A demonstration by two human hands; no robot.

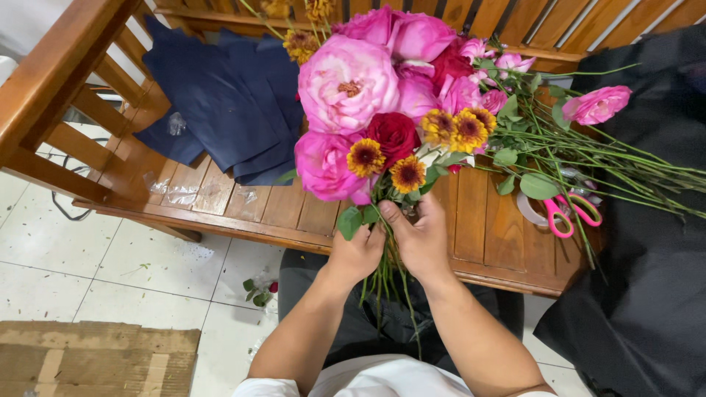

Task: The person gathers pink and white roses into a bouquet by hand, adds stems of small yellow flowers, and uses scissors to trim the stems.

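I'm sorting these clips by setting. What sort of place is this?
Probably a home or small informal flower-arranging spot, not a fitted shop: a slatted wooden bench serves as worktable, loose cut stems and pink scissors lie on it, and leaf scraps dot the tiled floor.

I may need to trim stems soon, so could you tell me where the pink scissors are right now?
In the head view, the pink scissors lie on the wooden bench, right of the right hand, under the loose flower stems and beside the tape roll.
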